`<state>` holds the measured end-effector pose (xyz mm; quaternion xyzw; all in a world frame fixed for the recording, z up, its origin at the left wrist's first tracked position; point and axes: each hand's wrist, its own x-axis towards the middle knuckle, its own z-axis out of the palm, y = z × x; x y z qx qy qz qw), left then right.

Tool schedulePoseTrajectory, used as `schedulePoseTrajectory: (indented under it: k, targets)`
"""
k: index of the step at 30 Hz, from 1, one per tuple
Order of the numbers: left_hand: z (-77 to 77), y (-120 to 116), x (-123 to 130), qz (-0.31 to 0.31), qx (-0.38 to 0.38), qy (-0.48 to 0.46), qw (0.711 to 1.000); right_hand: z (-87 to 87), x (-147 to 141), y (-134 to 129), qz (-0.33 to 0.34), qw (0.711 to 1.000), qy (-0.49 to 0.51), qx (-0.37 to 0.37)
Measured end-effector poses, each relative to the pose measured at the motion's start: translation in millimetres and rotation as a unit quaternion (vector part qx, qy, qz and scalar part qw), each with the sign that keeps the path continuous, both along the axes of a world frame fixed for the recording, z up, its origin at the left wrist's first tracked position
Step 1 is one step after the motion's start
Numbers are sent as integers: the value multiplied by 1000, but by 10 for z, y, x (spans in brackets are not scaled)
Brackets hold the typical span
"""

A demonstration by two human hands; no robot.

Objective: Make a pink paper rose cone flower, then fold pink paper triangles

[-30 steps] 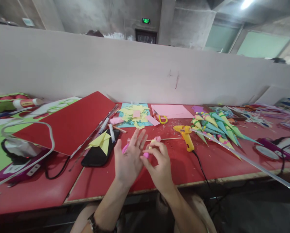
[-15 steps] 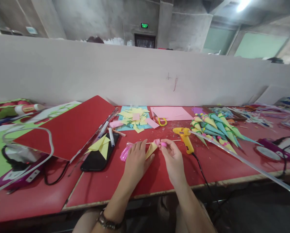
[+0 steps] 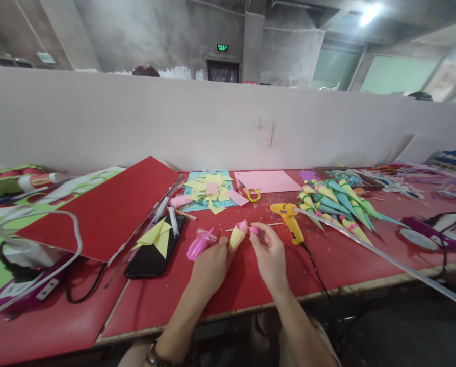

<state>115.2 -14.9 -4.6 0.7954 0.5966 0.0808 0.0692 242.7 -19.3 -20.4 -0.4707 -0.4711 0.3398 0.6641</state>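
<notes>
My left hand (image 3: 211, 262) is closed around a pale yellow paper cone (image 3: 236, 238) whose upper end shows a pink lining. Just right of the cone's mouth, my right hand (image 3: 268, 253) pinches a small bright pink lump (image 3: 254, 231), perhaps soft clay. A thin wooden stick (image 3: 274, 224) lies behind both hands. Beside my left hand rests a crumpled pink plastic packet (image 3: 200, 243). The yellow glue gun (image 3: 290, 221) lies on its side to the right of my right hand, with a long clear glue stick (image 3: 357, 245) reaching out of its back.
Finished-looking paper cones (image 3: 337, 201) are heaped at right. A black phone (image 3: 155, 257) carries folded yellow paper. Paper scraps (image 3: 208, 188), yellow-handled scissors (image 3: 254, 195) and pink sheets (image 3: 268, 181) lie behind. Power strips (image 3: 46, 285) and cords flank the red table (image 3: 182, 300). A white partition (image 3: 212, 122) stands behind.
The cone has turned more upright, showing its pink-lined mouth. My right hand has drawn slightly away from it with the pink lump, and more of the pink packet shows.
</notes>
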Motion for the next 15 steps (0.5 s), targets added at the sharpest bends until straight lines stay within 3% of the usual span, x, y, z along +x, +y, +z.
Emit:
schedulePoseTrajectory:
  k: [8, 15]
  targets:
    - [74, -124, -253, -72, 13, -88, 993, 20, 11, -13, -20, 999, -20, 17]
    - [34, -48, -289, -94, 109, -75, 987, 63, -53, -67, 47, 998, 35, -4]
